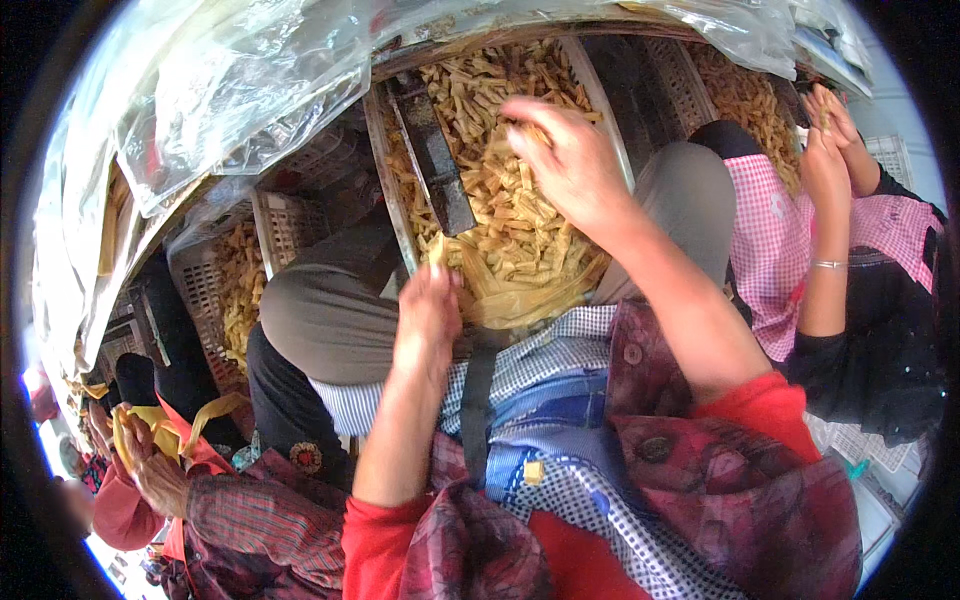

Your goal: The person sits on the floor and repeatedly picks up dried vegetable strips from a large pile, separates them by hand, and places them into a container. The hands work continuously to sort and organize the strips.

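Observation:
My left hand (429, 311) is closed on a small pale yellow strip (437, 251), which looks like dried husk and sticks up past the fingertips. Blurred by motion, my right hand (574, 161) hovers over the crate with its fingers curled; whether anything is between them is unclear. Below it, the pale plastic crate (387, 169) between my knees holds a heap of small folded yellow-brown wraps (517, 202). A dark metal tray (442, 176) with dividers rests across the heap's left side. Yellow sheet-like material (525, 296) covers the crate's near end.
Clear plastic sheeting (240, 82) drapes over the table edge ahead. Another crate (259, 232) of wraps stands left, and more wraps (746, 97) lie right. Co-workers' hands (139, 457) at left and hands (829, 142) at right are close by. A small yellow block (534, 472) sits on my apron.

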### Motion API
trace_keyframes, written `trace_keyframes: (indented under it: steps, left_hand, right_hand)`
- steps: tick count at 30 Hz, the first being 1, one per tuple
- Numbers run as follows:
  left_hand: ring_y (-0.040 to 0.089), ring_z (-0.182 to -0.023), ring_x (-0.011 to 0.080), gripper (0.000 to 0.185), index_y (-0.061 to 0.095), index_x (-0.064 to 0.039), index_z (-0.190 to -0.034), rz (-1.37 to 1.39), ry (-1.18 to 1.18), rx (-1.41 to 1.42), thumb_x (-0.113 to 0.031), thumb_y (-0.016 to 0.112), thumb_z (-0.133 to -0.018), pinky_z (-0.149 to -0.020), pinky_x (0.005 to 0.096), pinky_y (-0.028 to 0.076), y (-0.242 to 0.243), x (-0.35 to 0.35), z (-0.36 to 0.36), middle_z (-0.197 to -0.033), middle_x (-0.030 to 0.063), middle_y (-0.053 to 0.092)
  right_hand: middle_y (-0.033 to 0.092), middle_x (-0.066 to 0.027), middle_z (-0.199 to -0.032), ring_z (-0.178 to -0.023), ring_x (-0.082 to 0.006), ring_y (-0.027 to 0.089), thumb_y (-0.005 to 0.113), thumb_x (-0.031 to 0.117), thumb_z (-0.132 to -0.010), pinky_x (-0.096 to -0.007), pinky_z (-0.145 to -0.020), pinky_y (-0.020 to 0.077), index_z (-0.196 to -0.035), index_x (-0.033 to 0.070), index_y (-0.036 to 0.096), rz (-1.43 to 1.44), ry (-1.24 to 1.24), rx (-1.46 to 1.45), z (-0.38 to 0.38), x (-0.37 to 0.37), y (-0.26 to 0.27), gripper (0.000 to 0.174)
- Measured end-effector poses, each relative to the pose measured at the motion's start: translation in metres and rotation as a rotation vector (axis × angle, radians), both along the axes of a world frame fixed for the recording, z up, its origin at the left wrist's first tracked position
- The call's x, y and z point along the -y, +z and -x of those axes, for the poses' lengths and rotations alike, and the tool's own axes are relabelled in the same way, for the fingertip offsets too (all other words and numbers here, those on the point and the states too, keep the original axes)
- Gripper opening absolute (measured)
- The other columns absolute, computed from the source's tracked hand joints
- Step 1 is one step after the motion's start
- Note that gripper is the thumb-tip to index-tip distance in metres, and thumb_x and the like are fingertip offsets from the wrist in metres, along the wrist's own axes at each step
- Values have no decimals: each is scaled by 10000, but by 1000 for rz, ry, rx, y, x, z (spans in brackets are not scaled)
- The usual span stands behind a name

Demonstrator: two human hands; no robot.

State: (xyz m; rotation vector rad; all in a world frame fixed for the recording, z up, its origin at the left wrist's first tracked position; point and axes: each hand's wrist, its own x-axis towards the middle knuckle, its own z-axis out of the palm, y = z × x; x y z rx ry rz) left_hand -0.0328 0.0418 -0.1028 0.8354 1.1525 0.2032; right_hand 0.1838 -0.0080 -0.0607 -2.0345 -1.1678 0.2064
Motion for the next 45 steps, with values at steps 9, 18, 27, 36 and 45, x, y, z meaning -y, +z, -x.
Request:
trace_keyframes:
  steps: [9, 18, 27, 36, 45]
  left_hand:
    - [627, -672, 337, 271, 640, -31, -955, -1141, -824, 221, -230, 741, -801, -611, 365, 496, 93, 70, -17, -732, 157, 617]
    - [621, -793, 153, 161, 614, -18, -1010, -339, -871, 557, -146, 599, -912, -669, 272, 508, 100, 11, -43, -860, 75, 643]
    - [594, -566, 176, 278, 577, -12, -995, -450, -242, 326, -272, 608, -905, -520, 306, 493, 109, 52, -41, -705, 38, 600]
    - [533, -509, 205, 347, 593, 16, -773, -1319, -495, 273, -262, 509, -962, -486, 321, 425, 72, 53, -23, -588, 88, 528]
    - [523, -649, 94, 399, 653, 0, -818, -506, -647, 259, -362, 549, -951, -618, 241, 436, 100, 26, -17, -722, 0, 607]
  right_hand:
    - [586, -96, -583, -583, -276, 644, 670, 411, -759, -379, -504, 504, -901, 117, 630, 112, 510, 96, 21, 84, 74, 329]
    - [639, -74, -901, -801, -209, 623, 737, 306, -725, -333, -696, 503, -1103, 60, 638, -107, 1005, -442, 14, 102, 116, 462]
    - [617, -43, -756, -662, -213, 588, 673, 199, -756, -333, -583, 492, -953, 43, 617, 17, 411, 239, 30, 90, 76, 257]
    - [511, 8, -714, -529, -66, 450, 514, 250, -968, -229, -458, 397, -956, 59, 537, -285, 128, -1380, 32, 91, 88, 193]
    - [495, -28, -722, -534, -39, 369, 381, 290, -1017, -175, -420, 394, -854, 53, 501, -523, 324, -1412, -3, 87, 82, 311]
